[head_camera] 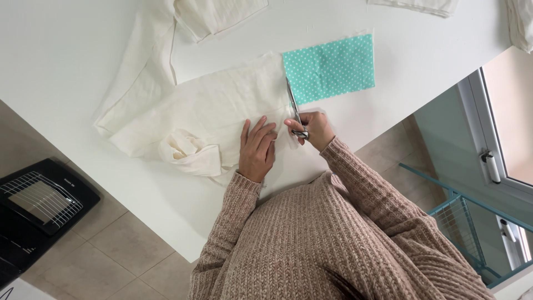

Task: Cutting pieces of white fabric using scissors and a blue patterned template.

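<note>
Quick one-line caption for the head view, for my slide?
Right hand cuts cream fabric with scissors along a teal polka-dot piece; left hand presses the fabric flat on the white table.

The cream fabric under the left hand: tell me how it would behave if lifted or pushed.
The cream fabric would probably flop and drape: it already lies in soft folds and a bunched knot. Pushed, it would likely wrinkle rather than slide whole, which may be why the left hand presses it flat. It looks thin and light.
</note>
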